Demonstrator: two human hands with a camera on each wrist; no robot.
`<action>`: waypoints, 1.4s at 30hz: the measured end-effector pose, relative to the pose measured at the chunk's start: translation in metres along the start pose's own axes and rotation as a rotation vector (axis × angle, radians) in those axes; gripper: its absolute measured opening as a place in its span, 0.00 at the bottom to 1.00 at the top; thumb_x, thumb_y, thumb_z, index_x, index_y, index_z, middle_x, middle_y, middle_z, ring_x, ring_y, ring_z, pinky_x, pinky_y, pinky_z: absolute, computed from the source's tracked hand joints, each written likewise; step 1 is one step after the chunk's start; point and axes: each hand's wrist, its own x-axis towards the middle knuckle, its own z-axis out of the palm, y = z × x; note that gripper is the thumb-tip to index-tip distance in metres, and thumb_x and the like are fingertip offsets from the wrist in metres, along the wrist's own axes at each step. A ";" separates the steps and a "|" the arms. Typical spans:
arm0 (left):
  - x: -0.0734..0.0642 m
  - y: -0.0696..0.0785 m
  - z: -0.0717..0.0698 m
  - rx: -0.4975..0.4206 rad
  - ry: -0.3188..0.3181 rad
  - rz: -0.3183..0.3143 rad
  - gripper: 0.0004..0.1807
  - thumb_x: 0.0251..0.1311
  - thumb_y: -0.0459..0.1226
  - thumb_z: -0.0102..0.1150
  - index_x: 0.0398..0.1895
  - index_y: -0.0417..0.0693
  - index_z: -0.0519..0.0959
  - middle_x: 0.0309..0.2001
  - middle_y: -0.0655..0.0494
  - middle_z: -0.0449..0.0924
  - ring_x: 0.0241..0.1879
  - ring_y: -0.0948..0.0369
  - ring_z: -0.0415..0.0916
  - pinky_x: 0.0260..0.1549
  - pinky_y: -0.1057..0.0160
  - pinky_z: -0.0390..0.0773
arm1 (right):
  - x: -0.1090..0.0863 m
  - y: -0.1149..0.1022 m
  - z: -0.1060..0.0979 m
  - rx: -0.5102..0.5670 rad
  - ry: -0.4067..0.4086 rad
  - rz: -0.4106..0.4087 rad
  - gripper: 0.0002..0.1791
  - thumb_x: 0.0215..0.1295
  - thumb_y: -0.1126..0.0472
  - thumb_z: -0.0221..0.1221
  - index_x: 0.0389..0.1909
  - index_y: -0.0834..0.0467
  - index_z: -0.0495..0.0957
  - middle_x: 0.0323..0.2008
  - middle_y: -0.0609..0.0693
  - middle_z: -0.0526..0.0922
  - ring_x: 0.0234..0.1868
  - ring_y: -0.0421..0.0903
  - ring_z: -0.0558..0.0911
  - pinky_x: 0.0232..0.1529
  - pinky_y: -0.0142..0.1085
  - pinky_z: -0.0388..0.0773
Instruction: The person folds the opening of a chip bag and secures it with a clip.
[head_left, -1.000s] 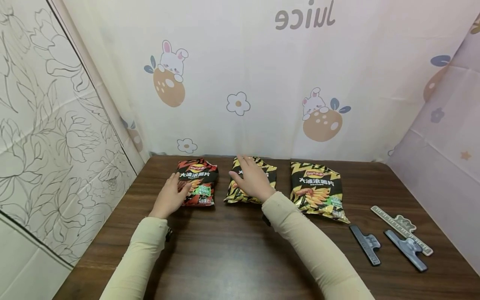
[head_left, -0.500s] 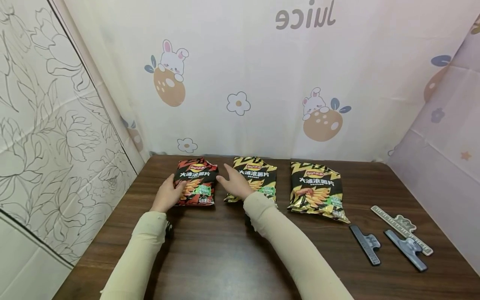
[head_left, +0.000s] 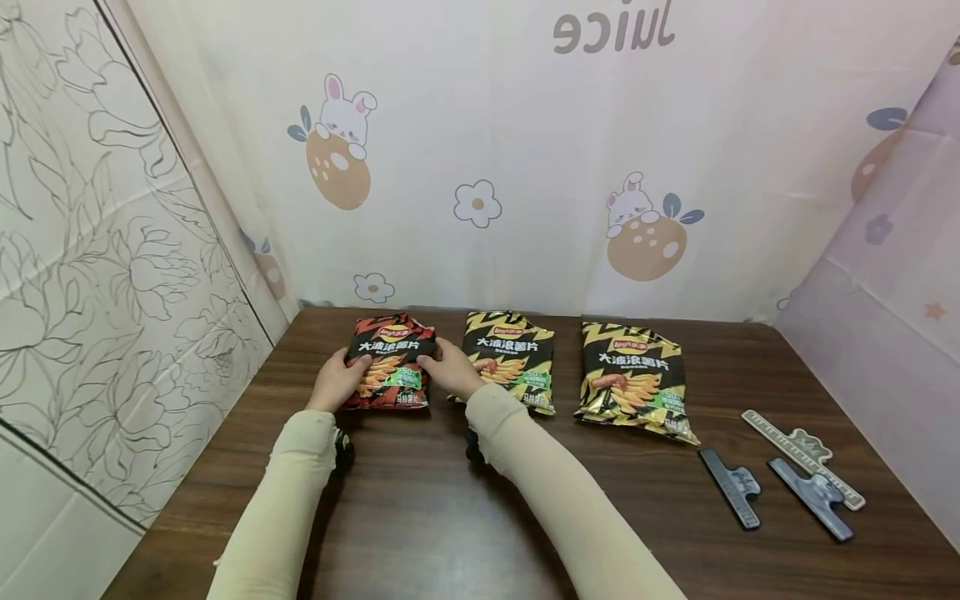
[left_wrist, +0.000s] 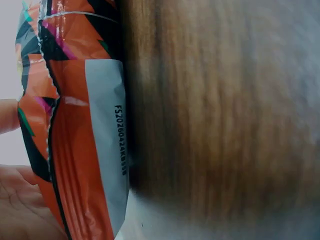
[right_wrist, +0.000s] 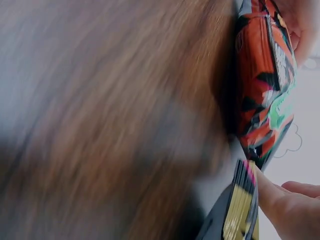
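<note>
A red and black Lay's potato chip bag (head_left: pixel 392 350) lies on the left part of the dark wooden table. My left hand (head_left: pixel 335 382) grips its left side, thumb on the printed front. At the bag's right side, my right hand (head_left: pixel 454 369) has its thumb on the edge and seems to pinch it; the other fingers are mostly hidden. The left wrist view has the orange-red lower end of the chip bag (left_wrist: pixel 80 125) close up, with part of the left hand (left_wrist: pixel 20 205) beside it. In the right wrist view, my right hand (right_wrist: pixel 295 212) is near the bag's end.
Right of the red bag lie a yellow and black chip bag (head_left: pixel 517 354), partly behind the right hand, and another yellow chip bag (head_left: pixel 633 379). Near the right edge are a dark bag clip (head_left: pixel 731 490), a second dark clip (head_left: pixel 812 498) and a pale clip (head_left: pixel 802 454).
My right hand has moved left from over the middle yellow bag to the red bag's right side. My left hand has closed in on the red bag's left side.
</note>
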 end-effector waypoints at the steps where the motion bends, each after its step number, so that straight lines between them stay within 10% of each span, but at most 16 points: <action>1: 0.001 0.000 0.000 -0.003 0.002 -0.006 0.38 0.73 0.50 0.43 0.75 0.32 0.52 0.72 0.30 0.56 0.70 0.38 0.57 0.68 0.40 0.59 | 0.000 -0.001 0.002 0.007 0.002 0.005 0.37 0.75 0.48 0.50 0.77 0.59 0.50 0.70 0.60 0.66 0.69 0.56 0.69 0.66 0.52 0.68; 22: 0.010 -0.002 0.003 -0.026 -0.012 -0.064 0.38 0.73 0.50 0.43 0.74 0.29 0.53 0.71 0.30 0.57 0.71 0.38 0.56 0.68 0.41 0.60 | 0.003 0.003 0.016 0.288 0.036 0.118 0.35 0.74 0.54 0.52 0.75 0.65 0.52 0.67 0.63 0.70 0.69 0.56 0.69 0.68 0.50 0.67; 29: 0.009 0.001 0.002 -0.131 -0.014 -0.080 0.36 0.73 0.48 0.44 0.73 0.32 0.56 0.71 0.31 0.60 0.69 0.41 0.61 0.67 0.43 0.62 | 0.002 0.003 0.009 0.332 0.000 0.172 0.37 0.74 0.52 0.53 0.75 0.65 0.52 0.72 0.64 0.63 0.63 0.59 0.76 0.64 0.49 0.72; 35: 0.002 0.001 0.001 -0.227 0.031 -0.101 0.35 0.73 0.46 0.47 0.74 0.34 0.55 0.73 0.34 0.57 0.72 0.43 0.56 0.70 0.44 0.58 | 0.003 0.002 0.007 0.402 -0.001 0.146 0.27 0.74 0.56 0.53 0.68 0.66 0.66 0.58 0.61 0.76 0.53 0.52 0.80 0.59 0.47 0.76; 42: -0.006 0.006 0.004 -0.300 0.055 -0.099 0.34 0.72 0.45 0.48 0.74 0.35 0.56 0.73 0.36 0.57 0.72 0.44 0.56 0.71 0.46 0.57 | 0.000 0.002 0.000 0.423 -0.001 0.167 0.33 0.75 0.56 0.52 0.74 0.66 0.55 0.69 0.64 0.66 0.66 0.58 0.73 0.63 0.46 0.73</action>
